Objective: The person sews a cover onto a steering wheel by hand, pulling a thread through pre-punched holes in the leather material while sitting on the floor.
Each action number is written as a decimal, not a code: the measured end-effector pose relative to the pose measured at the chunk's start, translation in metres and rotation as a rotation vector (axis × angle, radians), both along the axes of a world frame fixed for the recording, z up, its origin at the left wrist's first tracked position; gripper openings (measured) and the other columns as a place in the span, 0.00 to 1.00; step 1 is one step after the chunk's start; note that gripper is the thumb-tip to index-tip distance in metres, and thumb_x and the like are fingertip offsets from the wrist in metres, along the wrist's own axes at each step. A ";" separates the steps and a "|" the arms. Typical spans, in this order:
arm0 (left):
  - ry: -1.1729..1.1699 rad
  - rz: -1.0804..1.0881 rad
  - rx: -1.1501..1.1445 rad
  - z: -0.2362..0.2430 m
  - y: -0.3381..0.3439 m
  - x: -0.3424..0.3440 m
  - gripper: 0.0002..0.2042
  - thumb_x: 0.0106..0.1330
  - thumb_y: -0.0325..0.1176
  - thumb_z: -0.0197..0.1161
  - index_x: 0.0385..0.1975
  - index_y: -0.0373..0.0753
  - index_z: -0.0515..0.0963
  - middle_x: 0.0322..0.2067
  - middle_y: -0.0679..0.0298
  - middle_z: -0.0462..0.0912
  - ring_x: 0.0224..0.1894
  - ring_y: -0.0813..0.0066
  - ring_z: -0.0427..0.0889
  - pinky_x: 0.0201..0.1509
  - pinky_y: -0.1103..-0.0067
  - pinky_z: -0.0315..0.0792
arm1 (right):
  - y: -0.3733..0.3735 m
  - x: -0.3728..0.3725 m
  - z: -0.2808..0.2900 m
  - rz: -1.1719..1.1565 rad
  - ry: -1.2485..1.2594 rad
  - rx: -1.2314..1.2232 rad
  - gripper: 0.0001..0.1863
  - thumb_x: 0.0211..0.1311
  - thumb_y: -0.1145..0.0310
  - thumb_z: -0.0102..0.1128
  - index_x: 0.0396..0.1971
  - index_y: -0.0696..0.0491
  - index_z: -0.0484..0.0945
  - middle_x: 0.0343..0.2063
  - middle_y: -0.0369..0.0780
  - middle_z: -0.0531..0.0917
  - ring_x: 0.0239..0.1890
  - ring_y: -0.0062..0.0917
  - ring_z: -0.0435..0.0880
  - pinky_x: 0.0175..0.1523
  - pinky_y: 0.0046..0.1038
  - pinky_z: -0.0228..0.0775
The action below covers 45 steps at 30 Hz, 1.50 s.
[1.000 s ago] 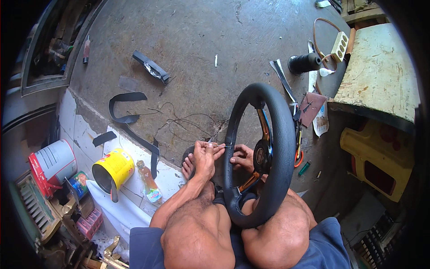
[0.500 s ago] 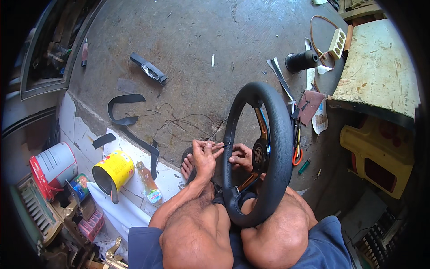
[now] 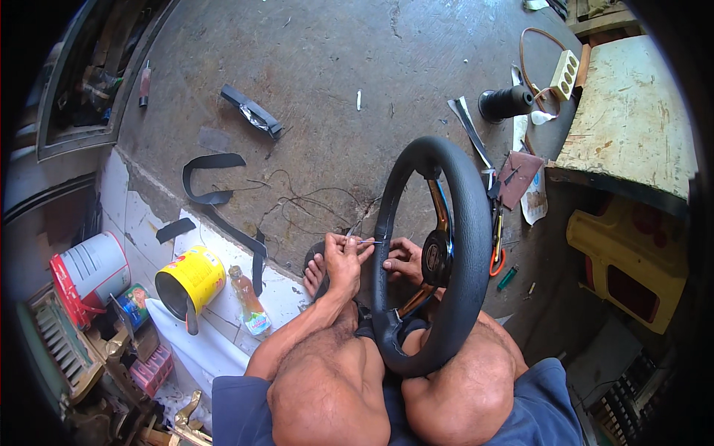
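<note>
Black, grained, shiny-spoked steering wheel [image 3: 439, 256]; left grip [image 3: 344, 259] pinching needle [image 3: 370, 241], right grip [image 3: 405, 260] holding rim [image 3: 471, 223]

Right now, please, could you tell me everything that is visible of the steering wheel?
The steering wheel has a thick black rim, grained and leather-like, with shiny, metal-looking spokes and a round black hub. It is propped up in front of the person, its lower part seemingly resting against the right leg. The left hand holds a thin needle-like tool at the rim's left side; the right hand appears to touch that side's inner edge.
</note>
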<state>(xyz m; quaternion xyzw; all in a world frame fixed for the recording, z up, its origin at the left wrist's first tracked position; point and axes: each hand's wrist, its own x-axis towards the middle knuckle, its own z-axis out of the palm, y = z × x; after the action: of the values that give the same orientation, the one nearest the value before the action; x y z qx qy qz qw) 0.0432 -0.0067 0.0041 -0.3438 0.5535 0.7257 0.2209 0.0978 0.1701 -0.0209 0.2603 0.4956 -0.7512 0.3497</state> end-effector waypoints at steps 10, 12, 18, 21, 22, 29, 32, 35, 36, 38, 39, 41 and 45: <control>0.026 -0.043 -0.011 0.003 0.001 0.001 0.05 0.76 0.21 0.47 0.41 0.34 0.58 0.42 0.51 0.74 0.48 0.55 0.86 0.53 0.66 0.85 | 0.000 -0.001 0.003 -0.006 -0.043 -0.016 0.26 0.61 0.71 0.71 0.56 0.56 0.70 0.40 0.39 0.84 0.41 0.23 0.83 0.42 0.27 0.79; 0.072 -0.056 0.003 0.002 0.001 0.001 0.05 0.76 0.21 0.47 0.41 0.34 0.58 0.42 0.51 0.74 0.49 0.54 0.86 0.52 0.66 0.85 | -0.001 0.002 0.003 -0.015 -0.051 -0.024 0.26 0.61 0.71 0.71 0.56 0.56 0.70 0.40 0.39 0.84 0.41 0.23 0.83 0.42 0.27 0.79; 0.079 -0.036 -0.021 0.001 0.001 0.001 0.05 0.77 0.23 0.46 0.42 0.34 0.57 0.42 0.52 0.73 0.49 0.54 0.86 0.51 0.64 0.85 | 0.000 0.000 0.001 -0.023 -0.037 -0.043 0.27 0.61 0.71 0.71 0.58 0.56 0.70 0.41 0.39 0.84 0.42 0.24 0.83 0.42 0.27 0.80; 0.086 -0.063 -0.024 0.003 0.001 -0.001 0.05 0.77 0.24 0.47 0.42 0.34 0.57 0.41 0.52 0.73 0.48 0.54 0.86 0.51 0.64 0.86 | 0.001 0.002 0.000 -0.010 -0.029 -0.033 0.27 0.61 0.71 0.71 0.58 0.56 0.70 0.41 0.39 0.84 0.42 0.24 0.83 0.43 0.27 0.80; 0.086 -0.062 -0.027 0.003 0.001 -0.001 0.05 0.77 0.24 0.47 0.42 0.34 0.57 0.41 0.52 0.73 0.48 0.54 0.86 0.51 0.64 0.86 | 0.001 0.001 0.000 -0.002 -0.020 -0.020 0.27 0.61 0.71 0.71 0.58 0.56 0.69 0.41 0.39 0.84 0.42 0.24 0.83 0.43 0.27 0.80; 0.152 -0.161 -0.120 0.002 0.003 -0.003 0.05 0.77 0.24 0.46 0.42 0.34 0.58 0.41 0.52 0.74 0.47 0.55 0.86 0.49 0.65 0.86 | -0.001 0.002 0.000 -0.014 -0.011 -0.038 0.27 0.61 0.70 0.72 0.57 0.56 0.70 0.40 0.39 0.84 0.42 0.23 0.84 0.41 0.27 0.80; 0.078 -0.089 -0.062 -0.001 0.001 0.001 0.05 0.77 0.23 0.47 0.42 0.34 0.58 0.41 0.51 0.74 0.48 0.56 0.86 0.50 0.66 0.86 | -0.001 0.000 0.002 -0.004 -0.034 -0.008 0.26 0.61 0.71 0.71 0.57 0.56 0.70 0.40 0.39 0.84 0.41 0.23 0.84 0.40 0.27 0.80; 0.048 -0.036 0.009 -0.005 -0.001 0.004 0.05 0.77 0.23 0.47 0.41 0.35 0.58 0.42 0.51 0.75 0.49 0.56 0.86 0.52 0.66 0.85 | 0.000 0.001 -0.001 0.006 -0.031 -0.023 0.26 0.61 0.72 0.71 0.57 0.56 0.70 0.40 0.39 0.84 0.40 0.23 0.84 0.39 0.26 0.80; 0.054 -0.031 0.040 -0.006 -0.002 0.006 0.05 0.77 0.23 0.48 0.41 0.36 0.58 0.43 0.51 0.75 0.50 0.56 0.85 0.53 0.67 0.85 | 0.000 0.003 -0.002 -0.007 -0.027 -0.028 0.26 0.62 0.72 0.71 0.57 0.56 0.69 0.41 0.39 0.84 0.40 0.23 0.84 0.39 0.26 0.80; 0.048 -0.005 0.061 -0.005 -0.001 0.007 0.06 0.77 0.23 0.49 0.41 0.36 0.58 0.43 0.51 0.75 0.50 0.56 0.85 0.53 0.67 0.85 | -0.001 0.000 -0.001 -0.019 -0.017 -0.033 0.26 0.62 0.72 0.70 0.56 0.56 0.69 0.41 0.39 0.84 0.40 0.23 0.83 0.38 0.26 0.80; 0.040 0.019 0.083 -0.004 -0.001 0.007 0.06 0.77 0.23 0.49 0.41 0.36 0.59 0.43 0.51 0.75 0.50 0.56 0.85 0.53 0.67 0.84 | -0.001 0.000 0.000 -0.017 -0.029 -0.027 0.26 0.62 0.72 0.70 0.56 0.56 0.69 0.41 0.39 0.84 0.40 0.23 0.83 0.38 0.26 0.80; 0.042 0.003 0.070 -0.003 -0.002 0.006 0.06 0.77 0.24 0.50 0.41 0.36 0.59 0.43 0.51 0.75 0.50 0.57 0.85 0.54 0.67 0.84 | -0.002 0.000 0.002 -0.014 -0.046 -0.019 0.26 0.62 0.72 0.70 0.56 0.56 0.69 0.41 0.39 0.84 0.40 0.22 0.83 0.38 0.26 0.79; 0.010 0.003 0.079 -0.004 -0.004 0.006 0.06 0.76 0.24 0.51 0.40 0.36 0.59 0.43 0.52 0.74 0.50 0.57 0.85 0.53 0.66 0.84 | -0.001 -0.001 0.003 0.006 -0.018 -0.007 0.26 0.61 0.71 0.71 0.56 0.56 0.69 0.40 0.39 0.84 0.40 0.23 0.83 0.39 0.26 0.79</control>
<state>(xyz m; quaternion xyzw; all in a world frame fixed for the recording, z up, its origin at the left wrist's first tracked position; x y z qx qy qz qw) 0.0488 -0.0103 -0.0002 -0.3320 0.5249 0.7490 0.2307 0.0966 0.1690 -0.0183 0.2642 0.4905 -0.7497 0.3571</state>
